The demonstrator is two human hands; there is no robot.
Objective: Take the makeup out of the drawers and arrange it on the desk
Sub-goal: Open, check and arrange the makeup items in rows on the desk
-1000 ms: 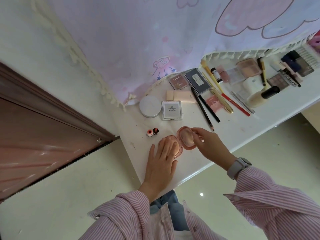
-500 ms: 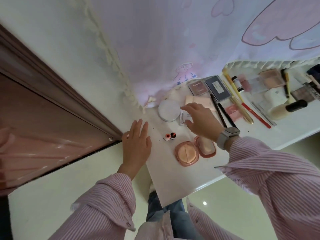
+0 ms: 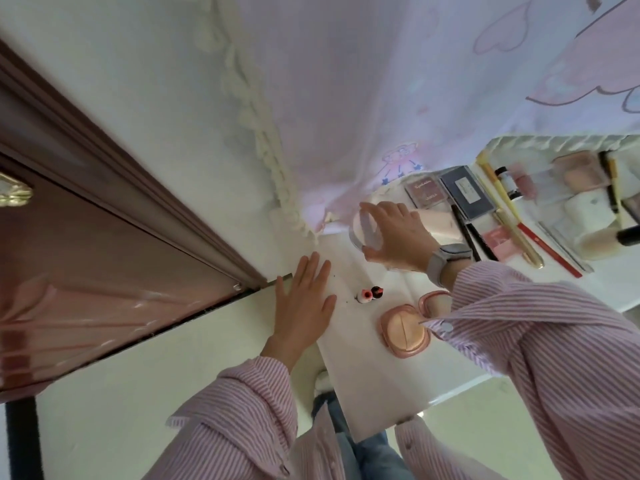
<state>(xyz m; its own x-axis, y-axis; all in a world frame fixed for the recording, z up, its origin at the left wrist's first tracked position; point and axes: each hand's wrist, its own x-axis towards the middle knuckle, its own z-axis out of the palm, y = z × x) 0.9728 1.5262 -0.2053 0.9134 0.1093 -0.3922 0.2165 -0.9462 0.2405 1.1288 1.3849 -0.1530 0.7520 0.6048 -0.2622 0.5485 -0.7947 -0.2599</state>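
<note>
My right hand (image 3: 398, 233) grips a round white compact (image 3: 365, 230) near the desk's back left corner, tilted up on its edge. My left hand (image 3: 303, 299) lies flat with straight fingers on the left edge of the white desk (image 3: 374, 386). An open pink powder compact (image 3: 405, 332) sits in front of my right sleeve, its second half (image 3: 433, 301) partly hidden by the cuff. Two tiny bottles (image 3: 369, 294) stand between my hands. Palettes (image 3: 465, 190), pencils (image 3: 472, 233) and brushes (image 3: 509, 216) are laid out to the right.
A pink patterned curtain (image 3: 381, 81) hangs behind the desk. A brown door (image 3: 86, 258) stands to the left, close to the desk's corner. A cream bottle with a black cap (image 3: 609, 240) lies at the far right. Pale floor shows below the desk's front edge.
My right hand moved from the square compact to the round white compact and tipped it up. My left hand stayed at the desk's left edge. The view swung left.
</note>
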